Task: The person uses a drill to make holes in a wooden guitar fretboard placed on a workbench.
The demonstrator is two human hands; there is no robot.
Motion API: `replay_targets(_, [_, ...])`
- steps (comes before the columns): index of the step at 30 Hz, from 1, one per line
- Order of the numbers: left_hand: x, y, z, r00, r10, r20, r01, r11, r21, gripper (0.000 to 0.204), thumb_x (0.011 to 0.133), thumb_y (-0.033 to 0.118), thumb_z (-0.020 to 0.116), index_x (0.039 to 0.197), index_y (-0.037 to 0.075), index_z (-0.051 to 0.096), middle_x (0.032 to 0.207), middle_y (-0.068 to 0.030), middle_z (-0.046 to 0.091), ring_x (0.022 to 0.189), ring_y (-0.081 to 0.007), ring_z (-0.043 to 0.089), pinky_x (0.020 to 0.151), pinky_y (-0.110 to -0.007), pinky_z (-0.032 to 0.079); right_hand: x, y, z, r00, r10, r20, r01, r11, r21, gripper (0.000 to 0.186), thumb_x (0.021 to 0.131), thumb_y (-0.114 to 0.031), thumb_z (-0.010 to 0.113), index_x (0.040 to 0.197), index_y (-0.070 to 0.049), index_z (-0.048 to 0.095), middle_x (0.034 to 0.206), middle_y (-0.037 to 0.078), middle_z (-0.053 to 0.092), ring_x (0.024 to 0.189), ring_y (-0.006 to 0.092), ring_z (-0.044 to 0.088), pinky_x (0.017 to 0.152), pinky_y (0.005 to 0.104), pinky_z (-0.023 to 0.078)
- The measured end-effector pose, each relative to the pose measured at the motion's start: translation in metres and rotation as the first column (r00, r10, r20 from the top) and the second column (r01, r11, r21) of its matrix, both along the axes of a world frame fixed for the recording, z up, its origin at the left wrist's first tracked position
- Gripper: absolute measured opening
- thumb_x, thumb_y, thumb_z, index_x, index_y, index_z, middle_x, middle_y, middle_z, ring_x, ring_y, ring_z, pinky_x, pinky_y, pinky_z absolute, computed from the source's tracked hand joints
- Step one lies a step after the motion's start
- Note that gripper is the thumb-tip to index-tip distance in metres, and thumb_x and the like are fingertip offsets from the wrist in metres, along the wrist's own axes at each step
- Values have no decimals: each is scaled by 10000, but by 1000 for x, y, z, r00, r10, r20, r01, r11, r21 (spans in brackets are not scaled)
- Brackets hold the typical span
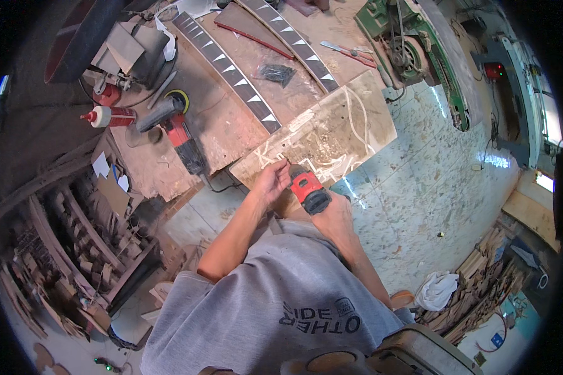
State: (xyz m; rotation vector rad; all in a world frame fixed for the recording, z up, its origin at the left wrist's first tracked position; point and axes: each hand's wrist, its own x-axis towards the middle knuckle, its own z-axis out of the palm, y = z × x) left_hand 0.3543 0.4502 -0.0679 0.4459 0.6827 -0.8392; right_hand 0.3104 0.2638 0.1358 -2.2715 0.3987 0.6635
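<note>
My right hand point(334, 215) grips a red and black cordless drill point(308, 189), its nose turned toward the wooden board in front of me. Close beside the drill's front end, my left hand point(272, 181) has its fingers pinched together. Whatever those fingers hold, if anything, is too small to make out. Beneath and beyond both hands lies the pale wooden board point(378, 122), marked with white smears and lines and strewn with small bits near its middle.
Two dark strips with white triangles, a left one point(225, 65) and a right one point(288, 34), lie on the bench. A red polisher point(182, 140), a glue bottle point(109, 117), pliers point(360, 57) and a green machine point(413, 50) surround the work. Scrap wood point(481, 287) is piled at right.
</note>
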Motion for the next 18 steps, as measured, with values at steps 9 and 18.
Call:
replay_targets(9, [2, -9, 14, 994, 53, -97, -51, 998, 28, 206, 1073, 210, 528, 1021, 38, 628, 739, 29, 579, 665, -109, 594, 687, -284, 595, 9, 7, 3, 1000, -3, 10, 3, 1000, -10, 306, 802, -222, 769, 1019, -14, 710, 881, 260, 719, 885, 475, 694, 766, 541, 545])
replay_targets(18, [4, -10, 17, 986, 132, -104, -133, 991, -7, 225, 1063, 164, 507, 1115, -21, 625, 1030, -138, 734, 896, -198, 731, 828, -319, 633, 17, 11, 11, 991, -42, -129, 43, 999, 12, 349, 784, -208, 792, 1076, -31, 720, 829, 268, 712, 842, 484, 695, 746, 552, 540])
